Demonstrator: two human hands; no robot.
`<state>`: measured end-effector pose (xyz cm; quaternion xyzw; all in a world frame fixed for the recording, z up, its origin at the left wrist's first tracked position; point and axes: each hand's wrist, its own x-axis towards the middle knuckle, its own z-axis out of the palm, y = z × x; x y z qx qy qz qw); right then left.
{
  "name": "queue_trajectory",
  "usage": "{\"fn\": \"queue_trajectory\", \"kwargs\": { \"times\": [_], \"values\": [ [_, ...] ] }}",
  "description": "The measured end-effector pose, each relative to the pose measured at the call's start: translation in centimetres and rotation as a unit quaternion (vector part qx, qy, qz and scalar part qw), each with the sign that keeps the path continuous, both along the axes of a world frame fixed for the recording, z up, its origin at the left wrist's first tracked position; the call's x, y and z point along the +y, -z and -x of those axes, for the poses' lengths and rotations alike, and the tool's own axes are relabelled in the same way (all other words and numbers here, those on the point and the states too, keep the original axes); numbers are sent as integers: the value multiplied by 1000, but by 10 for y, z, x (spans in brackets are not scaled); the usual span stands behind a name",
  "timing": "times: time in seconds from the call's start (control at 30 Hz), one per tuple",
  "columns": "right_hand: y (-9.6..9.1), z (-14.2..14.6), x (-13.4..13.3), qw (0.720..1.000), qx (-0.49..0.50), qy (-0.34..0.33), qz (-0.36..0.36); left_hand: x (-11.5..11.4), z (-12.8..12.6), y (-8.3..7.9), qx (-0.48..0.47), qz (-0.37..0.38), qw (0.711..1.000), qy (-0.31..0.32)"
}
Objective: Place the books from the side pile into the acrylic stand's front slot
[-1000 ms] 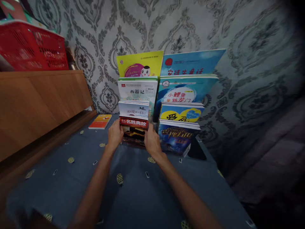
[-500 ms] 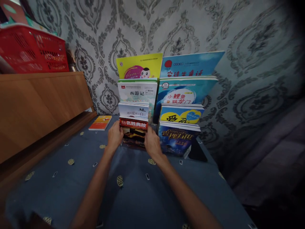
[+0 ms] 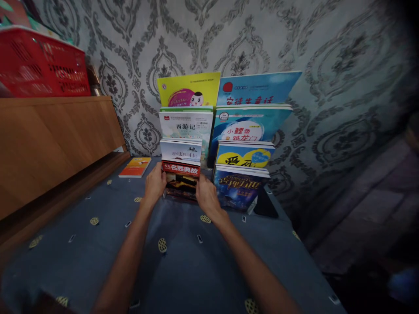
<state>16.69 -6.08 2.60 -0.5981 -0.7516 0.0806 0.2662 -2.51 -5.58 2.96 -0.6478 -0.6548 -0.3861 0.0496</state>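
My left hand (image 3: 155, 185) and my right hand (image 3: 205, 196) grip the two sides of a red and dark book (image 3: 181, 179) that stands at the front of the left row of a tiered book rack. Behind it rise a white and blue book (image 3: 180, 150), a white book (image 3: 185, 125) and a yellow book (image 3: 189, 89). The right row holds a dark blue book (image 3: 238, 189), a yellow and blue book (image 3: 245, 155), a light blue book (image 3: 250, 124) and another blue one (image 3: 258, 88) at the back.
An orange book (image 3: 135, 167) lies flat on the blue patterned cloth (image 3: 183, 261) to the left of the rack. A wooden cabinet (image 3: 49, 139) on the left carries a red plastic basket (image 3: 39, 65). Patterned wallpaper (image 3: 327, 65) stands behind the rack.
Both hands stay on the sides of the red and dark front book. The view has shifted slightly; the book sits about where it was.
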Motion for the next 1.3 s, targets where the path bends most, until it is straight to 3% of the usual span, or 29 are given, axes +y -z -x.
{"fn": "queue_trajectory", "kwargs": {
  "times": [0.23, 0.77, 1.03, 1.3],
  "values": [
    [-1, 1, -1, 1000, 4, 6, -2, 4, 3, 4, -1, -5, 1000, -9],
    [-12, -10, -4, 999, -24, -37, 12, 4, 19, 6, -23, 17, 998, 51],
    [-30, -19, -15, 997, -46, -59, 24, 1, 27, -5, -27, 23, 996, 81],
    [-51, -43, -26, 995, -4, -101, -14, -3, 31, -8, -13, 33, 994, 102]
  ]
}}
